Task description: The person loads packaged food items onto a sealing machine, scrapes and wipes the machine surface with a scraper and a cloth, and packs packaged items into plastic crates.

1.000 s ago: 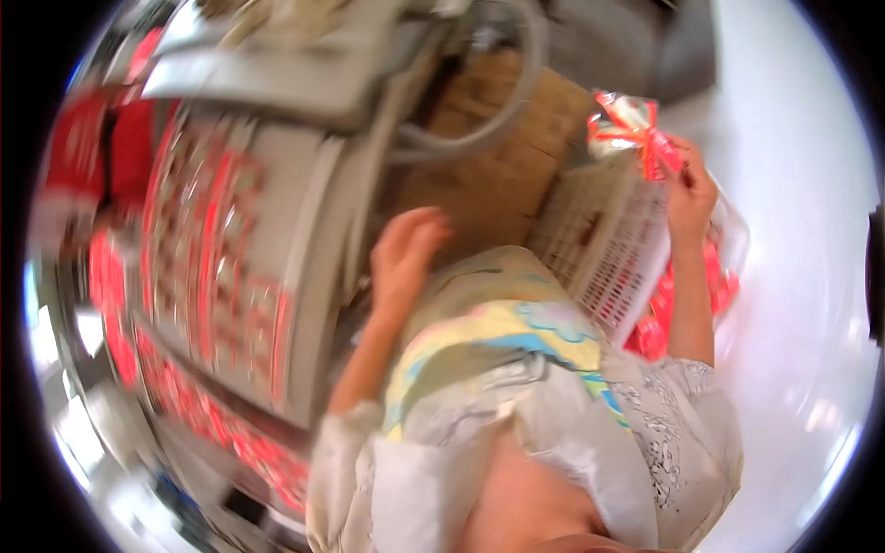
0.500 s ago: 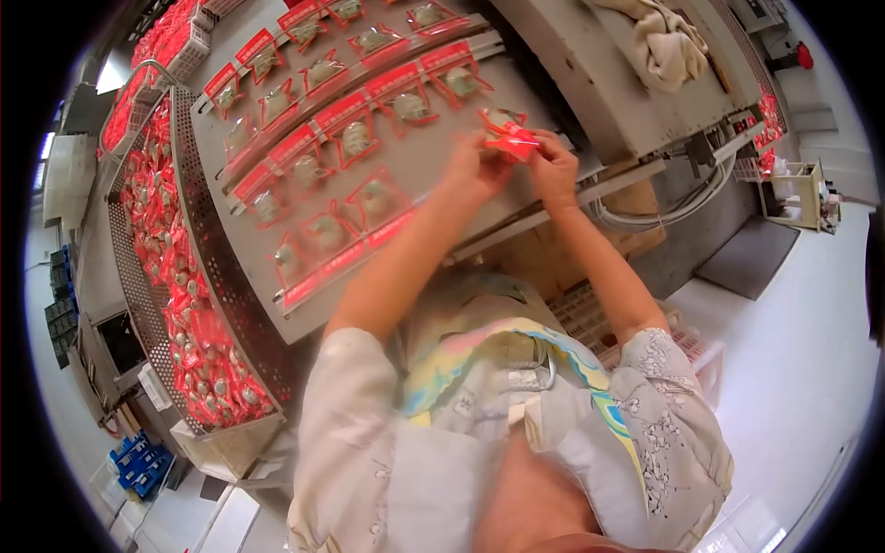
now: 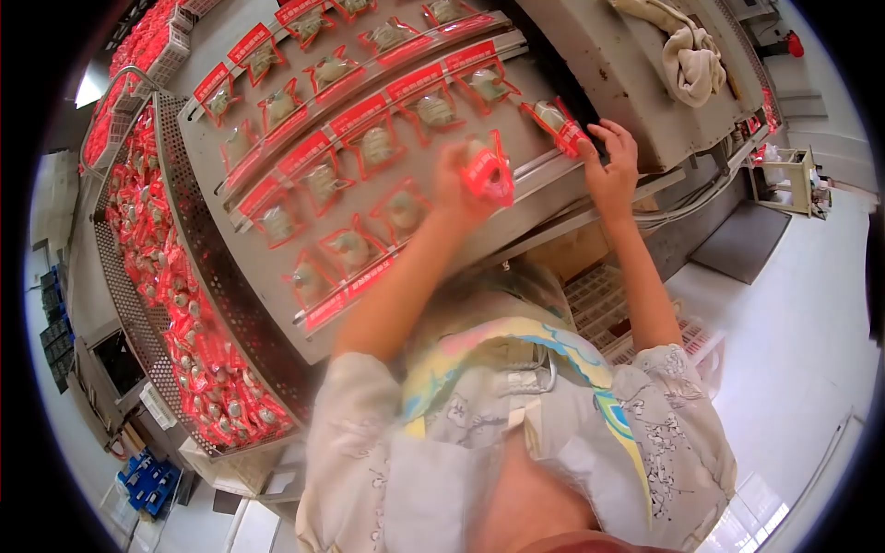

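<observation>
My left hand [image 3: 458, 182] is closed on a red-and-clear packet [image 3: 486, 172] above the metal table [image 3: 516, 214]; the hand is slightly blurred. Just beyond it, to the right, my right hand [image 3: 608, 170] has its fingers apart beside another packet [image 3: 553, 122], which lies at the table's right edge. Its fingertips are close to that packet's red end; I cannot tell whether they touch. Rows of similar packets [image 3: 377, 146], each with a pale green lump inside, lie along metal strips on the table.
A perforated metal trough [image 3: 207, 267] at the left holds many red packets. A metal machine housing [image 3: 608, 69] with a beige cloth [image 3: 693, 66] stands at the upper right. Below the table are a cardboard box and a white crate [image 3: 599, 300]. Blue trays [image 3: 147, 481] sit at the lower left.
My hands, earlier together at one packet, have come apart. A packet now lies by my right hand, which has opened, and my left hand holds a packet lower down. The view has shifted slightly.
</observation>
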Available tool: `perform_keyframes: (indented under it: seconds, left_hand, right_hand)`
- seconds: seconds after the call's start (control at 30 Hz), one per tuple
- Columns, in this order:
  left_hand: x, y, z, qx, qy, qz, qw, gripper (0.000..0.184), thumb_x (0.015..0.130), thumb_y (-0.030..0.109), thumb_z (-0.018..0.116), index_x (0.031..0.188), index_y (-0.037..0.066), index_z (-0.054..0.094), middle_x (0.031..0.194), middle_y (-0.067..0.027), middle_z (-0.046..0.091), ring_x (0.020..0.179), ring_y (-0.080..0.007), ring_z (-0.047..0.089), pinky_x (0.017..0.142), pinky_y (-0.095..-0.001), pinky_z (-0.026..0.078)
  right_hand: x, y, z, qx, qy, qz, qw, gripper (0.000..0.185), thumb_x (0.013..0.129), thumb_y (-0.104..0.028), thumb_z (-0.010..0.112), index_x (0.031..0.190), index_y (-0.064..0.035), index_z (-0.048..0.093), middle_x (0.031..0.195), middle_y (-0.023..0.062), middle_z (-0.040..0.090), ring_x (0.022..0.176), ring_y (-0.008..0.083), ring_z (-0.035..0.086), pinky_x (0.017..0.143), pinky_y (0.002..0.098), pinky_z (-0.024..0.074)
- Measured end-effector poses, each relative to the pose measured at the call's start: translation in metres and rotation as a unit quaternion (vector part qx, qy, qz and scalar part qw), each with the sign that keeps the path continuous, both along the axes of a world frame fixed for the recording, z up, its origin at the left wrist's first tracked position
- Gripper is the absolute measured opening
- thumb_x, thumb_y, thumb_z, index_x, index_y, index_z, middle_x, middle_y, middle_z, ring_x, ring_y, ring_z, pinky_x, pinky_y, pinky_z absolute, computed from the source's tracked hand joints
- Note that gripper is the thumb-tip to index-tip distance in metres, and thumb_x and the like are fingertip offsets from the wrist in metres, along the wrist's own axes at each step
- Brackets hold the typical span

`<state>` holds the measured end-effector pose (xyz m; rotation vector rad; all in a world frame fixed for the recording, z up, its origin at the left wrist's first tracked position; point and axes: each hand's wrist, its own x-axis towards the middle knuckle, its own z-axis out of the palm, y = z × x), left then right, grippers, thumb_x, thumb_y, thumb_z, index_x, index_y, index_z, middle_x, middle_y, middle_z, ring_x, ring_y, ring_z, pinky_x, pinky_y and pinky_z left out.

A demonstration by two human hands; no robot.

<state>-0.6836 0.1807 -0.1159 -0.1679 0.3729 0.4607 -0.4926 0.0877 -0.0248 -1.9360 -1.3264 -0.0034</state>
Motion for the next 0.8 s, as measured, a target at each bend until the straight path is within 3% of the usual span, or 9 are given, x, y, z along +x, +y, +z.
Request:
perform_keyframes:
  seconds: [0.03,0.07,0.1,0.17,0.27,0.37,0.4,0.53,0.8]
  left_hand:
    - [0.001,-0.002,0.003,0.009,0.013,0.005,1.0,0.041,0.081,0.038,0.048,0.101,0.003,0.057,0.091,-0.0137,0.062,0.085,-0.0271,0.059,0.074,-0.04,0.048]
    - [0.001,-0.005,0.008,0.018,0.027,0.011,0.999,0.042,0.081,0.039,0.048,0.101,0.003,0.058,0.091,-0.0145,0.062,0.085,-0.0276,0.059,0.074,-0.0404,0.048]
    - [0.002,-0.007,0.016,0.038,0.053,0.022,0.998,0.041,0.082,0.039,0.048,0.1,0.004,0.058,0.091,-0.0133,0.062,0.085,-0.0268,0.059,0.073,-0.0408,0.048]
    - [0.002,-0.013,0.03,0.077,0.107,0.047,0.99,0.039,0.084,0.039,0.047,0.099,0.005,0.059,0.092,-0.0111,0.063,0.084,-0.0251,0.059,0.072,-0.0416,0.048]
    - [-0.009,-0.014,0.027,0.175,0.153,0.028,0.972,0.043,0.088,0.048,0.045,0.098,0.009,0.059,0.091,-0.0045,0.064,0.086,-0.0191,0.059,0.073,-0.0379,0.048]
    - [-0.03,-0.01,0.021,0.215,0.318,-0.15,0.911,0.048,0.089,0.057,0.042,0.096,0.013,0.06,0.087,0.0016,0.064,0.082,-0.0126,0.06,0.071,-0.0333,0.048]
    - [-0.039,-0.009,0.024,0.209,0.278,-0.154,0.925,0.043,0.091,0.054,0.047,0.095,0.013,0.06,0.081,0.0031,0.063,0.073,-0.0085,0.059,0.063,-0.0263,0.048]
    - [-0.057,-0.004,0.039,0.231,0.27,-0.121,0.927,0.019,0.089,0.026,0.063,0.094,0.008,0.06,0.079,0.0017,0.062,0.065,-0.0049,0.059,0.053,-0.0176,0.048]
    - [-0.05,0.001,0.059,0.291,0.345,-0.157,0.879,0.025,0.079,0.009,0.071,0.099,0.004,0.058,0.076,0.0006,0.061,0.06,-0.0029,0.056,0.051,-0.0154,0.043]
  right_hand:
    - [-0.006,0.001,0.005,0.011,-0.044,0.012,0.999,0.02,0.084,-0.021,0.066,0.094,-0.0044,0.066,0.097,0.0074,0.063,0.081,0.0164,0.057,0.072,0.0308,0.0462]
    - [-0.014,0.004,0.002,-0.027,0.08,0.065,0.994,0.021,0.083,-0.024,0.066,0.09,-0.0043,0.066,0.082,0.0025,0.063,0.074,0.0136,0.058,0.065,0.0294,0.0451]
    - [-0.023,0.01,0.004,-0.161,0.226,0.074,0.958,0.022,0.083,-0.026,0.066,0.089,-0.0052,0.066,0.077,0.001,0.061,0.071,0.012,0.057,0.062,0.0275,0.0436]
    - [-0.036,0.025,0.01,-0.405,0.485,0.088,0.77,0.023,0.084,-0.03,0.066,0.087,-0.0069,0.065,0.069,-0.0019,0.059,0.064,0.0088,0.056,0.057,0.0237,0.0405]
    - [-0.05,0.031,-0.017,-0.349,0.636,0.146,0.673,0.024,0.086,-0.034,0.065,0.082,-0.0103,0.064,0.067,-0.0037,0.057,0.058,0.0047,0.052,0.052,0.0188,0.0349]
    - [-0.043,0.039,-0.023,-0.352,0.598,0.197,0.693,0.027,0.086,-0.038,0.064,0.081,-0.0112,0.063,0.067,-0.0041,0.057,0.057,0.0034,0.05,0.052,0.0181,0.0346]
    - [-0.037,0.041,-0.025,-0.368,0.579,0.216,0.694,0.027,0.086,-0.037,0.065,0.08,-0.011,0.063,0.065,-0.0042,0.057,0.057,0.0036,0.049,0.052,0.0187,0.0347]
    - [-0.021,0.052,-0.02,-0.449,0.498,0.29,0.683,0.026,0.086,-0.035,0.065,0.079,-0.0103,0.063,0.065,-0.0032,0.057,0.056,0.0042,0.049,0.051,0.0191,0.0357]
    - [0.001,0.075,-0.044,-0.448,0.607,0.328,0.569,0.018,0.085,-0.019,0.067,0.088,-0.0038,0.059,0.073,0.0021,0.061,0.062,0.0096,0.057,0.054,0.0213,0.0431]
